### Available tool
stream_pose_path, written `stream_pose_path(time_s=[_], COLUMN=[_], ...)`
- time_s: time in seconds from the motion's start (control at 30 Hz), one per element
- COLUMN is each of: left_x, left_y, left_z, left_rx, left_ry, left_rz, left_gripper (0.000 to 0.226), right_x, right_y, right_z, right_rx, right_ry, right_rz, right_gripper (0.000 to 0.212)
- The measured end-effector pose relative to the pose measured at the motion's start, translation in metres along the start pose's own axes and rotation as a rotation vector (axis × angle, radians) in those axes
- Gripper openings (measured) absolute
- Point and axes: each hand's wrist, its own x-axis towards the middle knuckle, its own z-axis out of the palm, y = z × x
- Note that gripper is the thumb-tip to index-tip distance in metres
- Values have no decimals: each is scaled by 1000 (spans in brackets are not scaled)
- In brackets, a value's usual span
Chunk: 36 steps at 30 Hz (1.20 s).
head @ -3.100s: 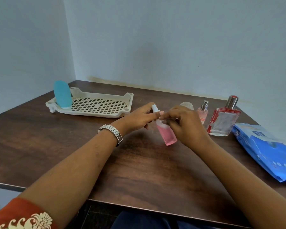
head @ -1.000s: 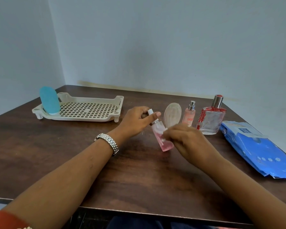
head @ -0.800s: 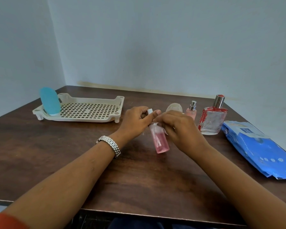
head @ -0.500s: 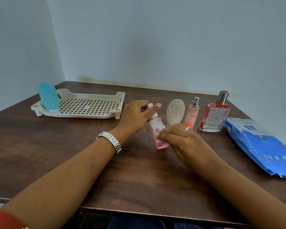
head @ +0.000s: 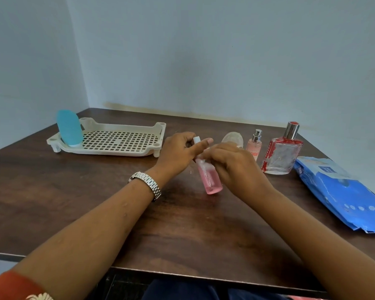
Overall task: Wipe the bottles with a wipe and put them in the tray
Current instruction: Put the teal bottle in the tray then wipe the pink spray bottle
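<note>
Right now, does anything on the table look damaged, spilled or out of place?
Only the square glass bottle: its red coating looks patchy and peeled along the left edge. Nothing looks spilled.

Wooden table (head: pixel 95 202); cream tray (head: pixel 108 151) far left; spray bottle (head: pixel 254 146), red-trimmed bottle (head: pixel 281 156), blue wipes pack (head: pixel 342 193) right.

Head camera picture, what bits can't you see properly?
All in the head view:
- Wipe: nearly all hidden inside the right hand; only a whitish scrap shows.
- Pink bottle: its neck is covered by the left hand and the right hand.
- Pale oval bottle: lower part is behind the right hand.
- Wipes pack: cut off by the right edge.
- Small spray bottle: label too blurred to read.
</note>
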Motion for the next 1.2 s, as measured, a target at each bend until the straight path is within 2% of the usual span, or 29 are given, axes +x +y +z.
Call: stream_pose_path(time_s=[0.1,0.23,0.5,0.63,0.77,0.87,1.0,1.2], left_x=[-1,-3,-4,-5,-5,-5,-4,-3], left_y=[0,1,-1,0,0,1,2,3], left_z=[-1,6,8,10,10,9,8,9], left_rx=[-1,38,77,66,51,48,28,33], left_ry=[-22,22,118,144,150,155,152,145], left_rz=[-34,-14,-53,-71,-63,-53,-44,-75], left_gripper=[61,51,47,45,44,46,48,46], right_x=[3,-14,-47,-41,-17,1,-4,-29], right_y=[-1,-2,-15,-15,-10,-6,-10,-20], right_z=[3,-2,-12,-11,-4,-1,-1,-4], right_rx=[7,38,40,39,43,35,-25,-190], right_ry=[2,24,-205,-167,-18,33,0,-137], right_rz=[6,34,8,-2,28,40,-15,-163], right_gripper=[16,18,34,34,15,13,14,29])
